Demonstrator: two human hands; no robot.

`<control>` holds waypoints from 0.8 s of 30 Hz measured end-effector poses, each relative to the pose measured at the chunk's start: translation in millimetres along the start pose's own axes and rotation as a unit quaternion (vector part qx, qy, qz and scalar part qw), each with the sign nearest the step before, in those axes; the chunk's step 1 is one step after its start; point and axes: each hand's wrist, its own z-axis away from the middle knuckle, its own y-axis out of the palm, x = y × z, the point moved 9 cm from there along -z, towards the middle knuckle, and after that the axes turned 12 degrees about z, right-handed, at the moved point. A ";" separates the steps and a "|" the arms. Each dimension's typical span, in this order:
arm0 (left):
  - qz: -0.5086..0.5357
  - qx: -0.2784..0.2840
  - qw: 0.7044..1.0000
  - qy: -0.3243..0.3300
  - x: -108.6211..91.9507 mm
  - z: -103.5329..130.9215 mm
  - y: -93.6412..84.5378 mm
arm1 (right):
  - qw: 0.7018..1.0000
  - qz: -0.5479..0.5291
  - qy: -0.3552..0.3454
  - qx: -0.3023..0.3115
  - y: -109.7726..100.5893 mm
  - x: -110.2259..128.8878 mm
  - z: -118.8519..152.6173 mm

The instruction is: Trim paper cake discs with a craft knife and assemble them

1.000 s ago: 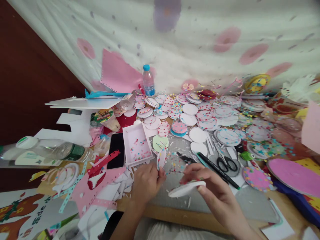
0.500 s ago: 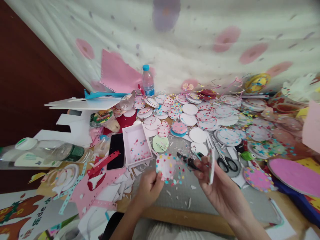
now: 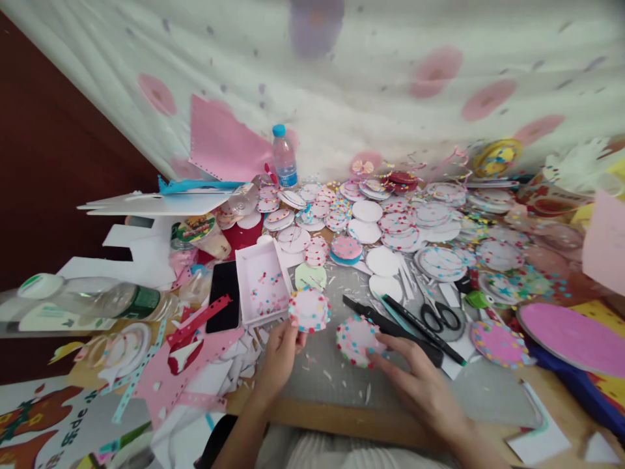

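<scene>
Close to the near edge of the counter (image 3: 336, 418), over a grey mat (image 3: 317, 378), are two round discs ringed with coloured dots. The left hand (image 3: 280, 352) pinches the smaller disc (image 3: 309, 309) at its lower-left rim between thumb and fingers, its pale face turned up. The right hand (image 3: 415, 368) has fingertips on the right side of the larger disc (image 3: 357, 341); I cannot tell whether they grip it or merely touch it. The two discs are near each other, apart.

Just beyond the smaller disc is a pale green disc (image 3: 310, 276). Toward the counter's left edge stand a pink box (image 3: 241, 286) with loose dots inside and, just beside it, a black phone (image 3: 222, 306), overlapped by a red strip (image 3: 200, 320). Toward the right edge lie a black cutter (image 3: 375, 319), a marker (image 3: 424, 329) and black-handled scissors (image 3: 440, 314). Along the far edge, many more dotted discs (image 3: 400, 229) crowd together, with a blue-capped bottle (image 3: 284, 156) upright behind them.
</scene>
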 end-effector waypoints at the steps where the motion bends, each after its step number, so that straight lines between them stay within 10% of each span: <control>1: 0.003 -0.005 1.000 -0.001 0.5 -0.1 -2.2 | 1.000 0.018 -0.016 0.008 4.1 1.8 3.3; 7: 0.005 0.002 1.000 0.008 -9.4 2.5 -1.3 | 0.998 0.020 -0.036 0.039 5.0 10.4 8.4; 15: -0.038 0.071 0.997 0.011 -7.0 7.3 9.6 | 0.980 -0.129 0.130 -0.084 -41.3 -11.5 -4.4; 24: -0.101 0.226 0.969 -0.002 -29.2 41.0 60.3 | 0.968 -0.196 0.018 0.156 -11.5 46.4 -74.1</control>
